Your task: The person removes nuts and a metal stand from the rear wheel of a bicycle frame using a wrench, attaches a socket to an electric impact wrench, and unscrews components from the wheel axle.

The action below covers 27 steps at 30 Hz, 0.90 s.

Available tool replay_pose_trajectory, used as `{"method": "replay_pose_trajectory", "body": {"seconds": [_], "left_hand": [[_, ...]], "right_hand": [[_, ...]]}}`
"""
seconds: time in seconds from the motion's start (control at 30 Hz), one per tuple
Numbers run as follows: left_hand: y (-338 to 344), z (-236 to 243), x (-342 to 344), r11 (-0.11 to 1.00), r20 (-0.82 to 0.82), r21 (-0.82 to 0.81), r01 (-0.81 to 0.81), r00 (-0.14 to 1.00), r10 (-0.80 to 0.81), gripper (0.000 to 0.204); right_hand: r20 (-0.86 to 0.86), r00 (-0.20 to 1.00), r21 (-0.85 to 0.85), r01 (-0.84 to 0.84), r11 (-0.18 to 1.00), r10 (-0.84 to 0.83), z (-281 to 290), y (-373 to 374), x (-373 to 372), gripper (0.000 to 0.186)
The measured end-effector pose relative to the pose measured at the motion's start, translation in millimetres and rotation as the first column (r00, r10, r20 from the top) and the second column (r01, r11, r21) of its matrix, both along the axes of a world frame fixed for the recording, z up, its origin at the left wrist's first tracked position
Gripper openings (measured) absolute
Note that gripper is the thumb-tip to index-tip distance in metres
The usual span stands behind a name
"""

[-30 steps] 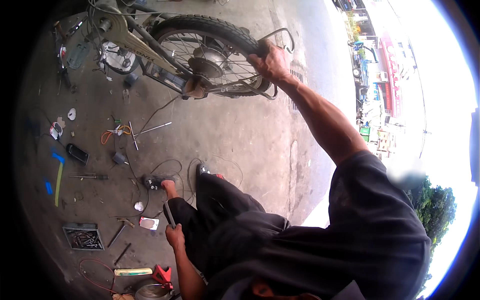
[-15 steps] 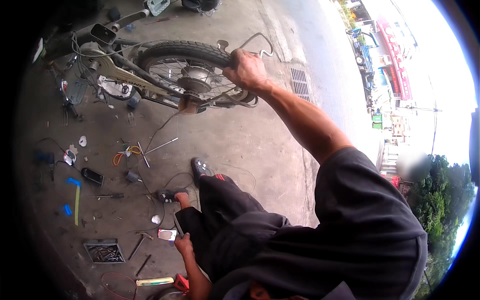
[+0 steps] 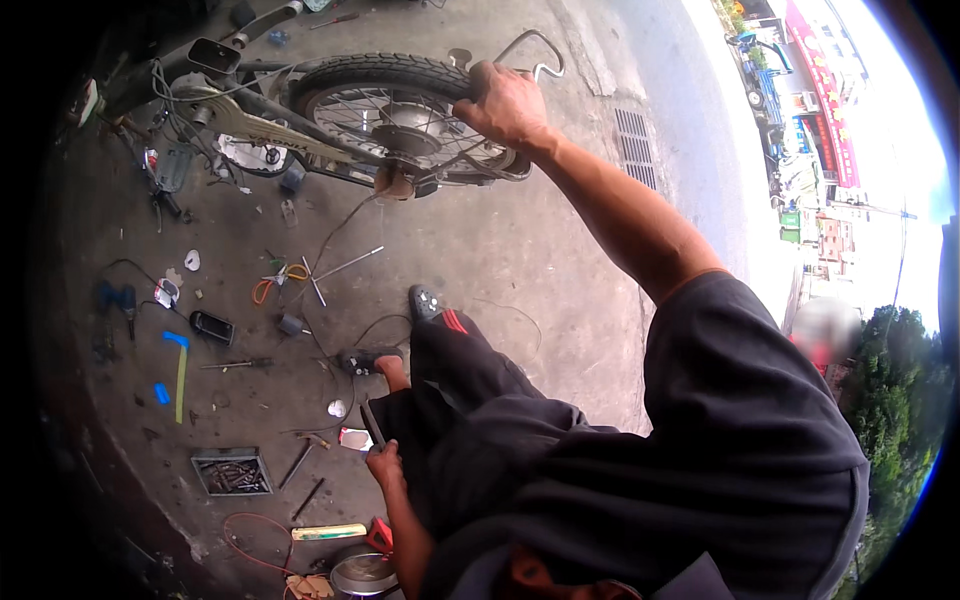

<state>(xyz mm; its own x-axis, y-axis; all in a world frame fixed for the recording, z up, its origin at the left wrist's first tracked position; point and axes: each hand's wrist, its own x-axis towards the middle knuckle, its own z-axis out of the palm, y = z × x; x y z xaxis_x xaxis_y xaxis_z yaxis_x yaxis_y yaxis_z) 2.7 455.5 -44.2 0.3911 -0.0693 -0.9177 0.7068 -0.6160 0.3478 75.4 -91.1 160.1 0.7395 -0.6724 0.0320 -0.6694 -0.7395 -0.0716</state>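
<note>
My right hand (image 3: 502, 103) is closed on the tyre (image 3: 404, 70) of the e-bike's spoked rear wheel, close to a bent metal rack tube (image 3: 540, 40). The wheel has a large hub (image 3: 405, 138), and beside it runs a light frame arm (image 3: 247, 126). Lower down, my left hand (image 3: 386, 462) is wrapped round a long grey metal tool (image 3: 371, 422), held beside my dark trouser leg.
On the concrete lie a metal tray of tools (image 3: 231, 472), a hammer (image 3: 298, 462), orange-handled scissors (image 3: 266, 288), a cross wrench (image 3: 317, 279), a drill (image 3: 121, 301), cables and a steel basin (image 3: 362, 575). A drain grate (image 3: 635, 148) borders the road at right, with a parked vehicle beyond.
My right hand has moved with the bike's rear end, which first swung toward the left and now sits slightly higher in view. The view has shifted; my left hand keeps its tool.
</note>
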Motion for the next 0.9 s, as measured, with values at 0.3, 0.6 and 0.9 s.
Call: {"method": "replay_pose_trajectory", "body": {"seconds": [0.3, 0.6, 0.9], "left_hand": [[6.8, 8.0, 1.2, 0.999, -0.029, 0.033, -0.042, 0.999, 0.043, 0.023], [38.7, -37.0, 42.3, 0.992, 0.335, 0.002, -0.124, 0.935, 0.116, 0.017], [79.6, -21.7, 13.5, 0.956, 0.344, 0.226, -0.188, 0.933, 0.102, 0.018]], "right_hand": [[-0.001, 1.000, -0.020, 0.004, 1.000, -0.004, -6.5, 0.0, -1.8, 0.054], [-0.004, 1.000, 0.042, -0.004, 0.999, 0.005, 3.6, 14.8, 7.2, 0.038], [0.081, 0.994, -0.007, -0.066, 0.998, 0.066, 0.9, 11.8, 0.2, 0.039]]}}
